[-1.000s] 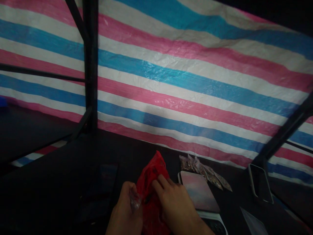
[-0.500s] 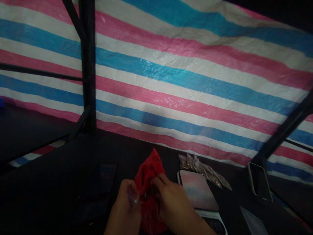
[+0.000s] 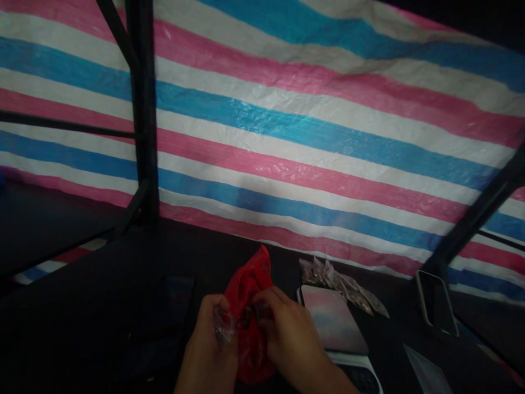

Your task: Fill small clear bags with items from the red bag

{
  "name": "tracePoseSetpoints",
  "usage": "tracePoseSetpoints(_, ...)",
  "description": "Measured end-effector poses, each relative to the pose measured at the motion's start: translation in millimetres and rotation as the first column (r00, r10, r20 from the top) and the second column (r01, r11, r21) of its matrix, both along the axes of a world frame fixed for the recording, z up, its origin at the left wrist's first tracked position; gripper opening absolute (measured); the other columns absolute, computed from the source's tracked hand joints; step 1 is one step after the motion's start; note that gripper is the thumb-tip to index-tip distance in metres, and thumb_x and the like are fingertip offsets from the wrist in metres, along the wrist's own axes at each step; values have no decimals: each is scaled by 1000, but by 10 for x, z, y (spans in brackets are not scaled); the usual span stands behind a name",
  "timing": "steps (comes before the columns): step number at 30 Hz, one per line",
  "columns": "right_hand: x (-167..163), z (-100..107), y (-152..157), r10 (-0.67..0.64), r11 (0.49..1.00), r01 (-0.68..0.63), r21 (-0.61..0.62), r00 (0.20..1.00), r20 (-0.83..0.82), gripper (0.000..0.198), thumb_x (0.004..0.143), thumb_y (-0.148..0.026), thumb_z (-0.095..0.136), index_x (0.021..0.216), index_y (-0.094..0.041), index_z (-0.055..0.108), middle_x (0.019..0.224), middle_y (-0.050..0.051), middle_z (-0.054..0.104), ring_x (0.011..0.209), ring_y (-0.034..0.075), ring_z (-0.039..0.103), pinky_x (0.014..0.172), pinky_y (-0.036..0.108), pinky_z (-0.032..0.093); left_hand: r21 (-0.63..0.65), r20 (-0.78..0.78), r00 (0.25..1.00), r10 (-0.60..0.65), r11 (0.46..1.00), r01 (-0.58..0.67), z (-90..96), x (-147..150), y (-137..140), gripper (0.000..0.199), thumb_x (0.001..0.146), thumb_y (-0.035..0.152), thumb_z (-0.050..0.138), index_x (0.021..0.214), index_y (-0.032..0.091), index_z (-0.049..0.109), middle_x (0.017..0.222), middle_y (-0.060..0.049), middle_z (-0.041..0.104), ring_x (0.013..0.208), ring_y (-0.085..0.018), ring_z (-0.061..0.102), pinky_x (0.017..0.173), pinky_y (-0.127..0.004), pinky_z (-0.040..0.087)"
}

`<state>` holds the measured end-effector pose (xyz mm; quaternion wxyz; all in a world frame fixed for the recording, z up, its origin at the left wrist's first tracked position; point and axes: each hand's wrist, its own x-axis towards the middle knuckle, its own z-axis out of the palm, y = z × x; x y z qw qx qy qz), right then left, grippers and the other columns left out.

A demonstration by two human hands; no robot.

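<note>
Hands meet over a red plastic bag [image 3: 248,306]: the left hand [image 3: 209,350] pinches a small clear pouch [image 3: 223,324] beside it, the right hand's [image 3: 287,336] grip closes on the bag's front.

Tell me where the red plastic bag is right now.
In the head view, the red plastic bag sits bottom centre, between the left hand and right hand, just left of the scale.

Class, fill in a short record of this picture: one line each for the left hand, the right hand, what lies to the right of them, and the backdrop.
left hand: pinches a small clear bag
right hand: grips the red plastic bag
to the right: small scale, row of filled packets, phone
backdrop: striped tarp in pink, blue and white
surface: dark table
</note>
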<state>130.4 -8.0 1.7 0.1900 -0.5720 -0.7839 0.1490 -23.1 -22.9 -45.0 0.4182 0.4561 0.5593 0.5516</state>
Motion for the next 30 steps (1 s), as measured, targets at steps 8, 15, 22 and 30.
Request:
tracePoseSetpoints(8,15,-83,11,8,1000,-4,30,989,-149,51,75,2,56,112,-29,73,112,-2,79,102,16,74,85,24,49,20,-13,999,-35,999,35,-40,-1,18,23,83,40,63,98,26,54,79,2,67,70,-22,67,64,-33,54)
tracePoseSetpoints(15,46,-92,7,39,998,-35,42,995,-91,50,71,-2,58,111,-28,73,113,-1,81,101,21,74,86,31,48,66,126,992,5,998,-14,100,49,35,23,65,32,65,84,27,53,71,4,63,65,-19,63,57,-29,53)
tracePoseSetpoints(22,61,-150,-4,-32,999,18,-41,931,-364,49,72,3,57,108,-28,72,107,-3,81,102,19,74,87,28,51,65,71,997,35,997,-39,109,53,46,25,70,41,68,85,27,53,73,4,61,65,-19,62,56,-29,52)
tracePoseSetpoints(30,84,-179,0,-25,991,-55,-118,811,-585,45,76,6,59,106,-24,73,106,-2,81,100,18,75,91,27,54,50,-60,998,28,998,-25,-41,8,118,27,77,45,65,93,27,53,77,3,64,69,-22,67,62,-33,56)
